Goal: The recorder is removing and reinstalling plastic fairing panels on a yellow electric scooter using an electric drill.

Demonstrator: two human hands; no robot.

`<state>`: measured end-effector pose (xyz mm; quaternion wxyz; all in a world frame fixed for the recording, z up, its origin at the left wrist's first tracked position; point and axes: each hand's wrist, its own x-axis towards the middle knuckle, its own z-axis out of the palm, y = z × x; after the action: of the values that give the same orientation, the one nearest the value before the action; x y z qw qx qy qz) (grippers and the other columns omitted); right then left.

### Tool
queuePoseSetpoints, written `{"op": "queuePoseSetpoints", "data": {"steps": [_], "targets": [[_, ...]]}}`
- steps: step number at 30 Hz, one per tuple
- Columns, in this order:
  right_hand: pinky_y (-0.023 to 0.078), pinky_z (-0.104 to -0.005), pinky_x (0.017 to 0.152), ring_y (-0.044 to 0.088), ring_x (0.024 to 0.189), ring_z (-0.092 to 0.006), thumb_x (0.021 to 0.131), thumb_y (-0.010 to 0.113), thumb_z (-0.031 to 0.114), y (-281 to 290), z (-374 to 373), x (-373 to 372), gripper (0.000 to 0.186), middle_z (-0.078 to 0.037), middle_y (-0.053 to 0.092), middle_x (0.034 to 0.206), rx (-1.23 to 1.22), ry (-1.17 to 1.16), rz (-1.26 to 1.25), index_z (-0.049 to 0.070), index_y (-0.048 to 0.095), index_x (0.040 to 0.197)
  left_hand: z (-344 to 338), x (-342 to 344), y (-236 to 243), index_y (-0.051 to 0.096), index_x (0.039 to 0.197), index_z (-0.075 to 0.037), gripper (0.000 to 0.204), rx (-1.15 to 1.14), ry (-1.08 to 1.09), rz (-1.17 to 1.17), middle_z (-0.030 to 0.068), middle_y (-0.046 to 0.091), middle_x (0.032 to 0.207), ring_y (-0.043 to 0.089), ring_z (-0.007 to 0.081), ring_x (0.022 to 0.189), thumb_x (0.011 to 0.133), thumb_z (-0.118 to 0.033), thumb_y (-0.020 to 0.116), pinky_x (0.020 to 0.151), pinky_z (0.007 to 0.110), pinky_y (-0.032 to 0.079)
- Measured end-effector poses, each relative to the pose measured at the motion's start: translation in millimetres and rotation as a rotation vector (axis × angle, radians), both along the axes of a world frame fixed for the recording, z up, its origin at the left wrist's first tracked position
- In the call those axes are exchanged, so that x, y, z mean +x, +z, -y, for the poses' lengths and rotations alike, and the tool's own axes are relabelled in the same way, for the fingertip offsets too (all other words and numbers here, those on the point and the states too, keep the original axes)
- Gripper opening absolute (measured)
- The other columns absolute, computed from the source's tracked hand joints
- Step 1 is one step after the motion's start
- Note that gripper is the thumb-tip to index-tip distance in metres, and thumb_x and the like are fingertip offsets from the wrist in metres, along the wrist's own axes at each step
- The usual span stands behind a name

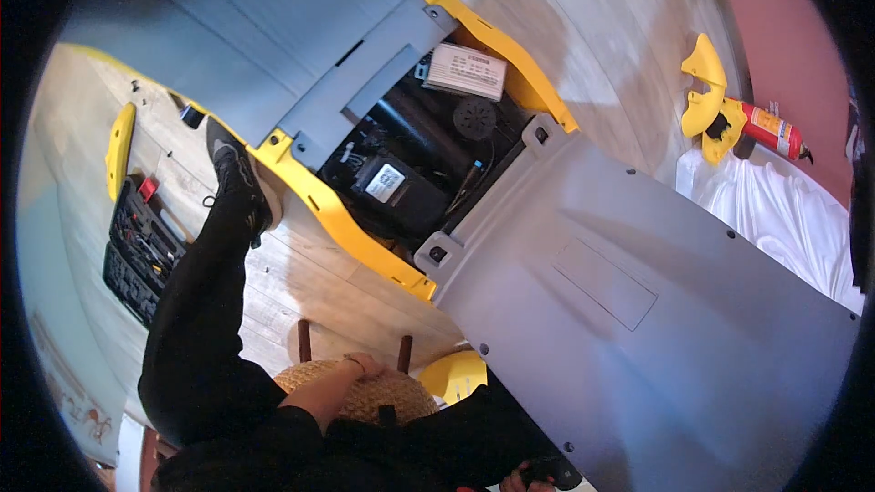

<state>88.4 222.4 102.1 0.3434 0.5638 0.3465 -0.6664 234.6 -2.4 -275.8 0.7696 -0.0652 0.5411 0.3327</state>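
My left hand (360,369) is on a woven stool (301,374), its fingers curled and partly hidden at the edge. At the bottom, my right hand (533,478) is closed round a black object (551,472), partly hidden, beside the lower grey panel (693,310) of a grey-and-yellow machine. In the machine's open compartment are a black box (410,200) with a white label, a round black perforated part (474,118), a white labelled block (465,68) and wires. Yellow rails (337,223) flank the opening, and an upper grey panel (237,18) lies beyond.
An open toolbox (137,264) and yellow piece (118,150) lie left, with small screws beside them. My leg (205,301) stretches alongside the machine. At right are yellow parts (700,82), a red extinguisher (770,132) and white sheeting (756,219); another yellow piece (451,374) is near the stool.
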Motion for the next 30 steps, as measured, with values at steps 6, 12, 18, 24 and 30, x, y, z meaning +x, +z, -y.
{"op": "queuePoseSetpoints", "data": {"steps": [6,12,18,24,30], "targets": [[0.030,-0.0272,0.041,0.036,0.042,-0.0138,0.071,0.053,0.024,-10,7,-1,0.048,-0.002,0.037,0.057,-0.073,-0.007,0.028,0.005,0.048,0.115,61,-16,-9,0.066,0.095,0.001,0.066,-0.078,0.094,0.026,0.0217,0.064,0.097,0.062,0.0316,0.092,0.081,-0.060,0.043,0.082,0.040,0.047],[0.031,-0.0280,0.042,0.036,0.042,-0.0144,0.071,0.054,0.023,-14,43,6,0.048,-0.002,0.037,0.056,-0.115,-0.041,-0.155,0.006,0.048,0.116,146,-37,-8,0.067,0.086,0.001,0.063,-0.235,0.230,0.031,0.0181,0.066,0.085,0.063,0.0279,0.077,0.081,-0.058,0.044,0.072,0.038,0.049],[0.029,-0.0249,0.041,0.032,0.042,-0.0101,0.078,0.051,0.024,-33,79,29,0.043,0.000,0.034,0.057,-0.164,-0.050,-0.513,0.005,0.048,0.117,170,-46,-2,0.064,0.081,0.000,0.051,-0.142,0.299,-0.303,0.0160,0.064,0.078,0.061,0.0252,0.068,0.085,-0.046,0.044,0.063,0.038,0.048],[0.030,-0.0233,0.049,0.034,0.051,-0.0092,0.082,0.048,0.019,-40,106,46,0.039,0.001,0.034,0.062,-0.054,-0.024,-0.693,0.005,0.047,0.118,162,-125,78,0.059,0.100,0.002,0.035,-0.123,0.432,-0.881,0.0155,0.063,0.088,0.060,0.0251,0.078,0.085,-0.029,0.054,0.075,0.033,0.047],[0.034,-0.0248,0.051,0.040,0.054,-0.0119,0.080,0.050,0.015,-33,97,59,0.036,-0.002,0.041,0.064,-0.158,-0.207,-0.710,0.002,0.048,0.113,190,-134,200,0.059,0.099,0.004,0.025,0.078,1.042,-0.976,0.0129,0.064,0.085,0.061,0.0160,0.076,0.086,-0.017,0.057,0.071,0.029,0.049]]}}
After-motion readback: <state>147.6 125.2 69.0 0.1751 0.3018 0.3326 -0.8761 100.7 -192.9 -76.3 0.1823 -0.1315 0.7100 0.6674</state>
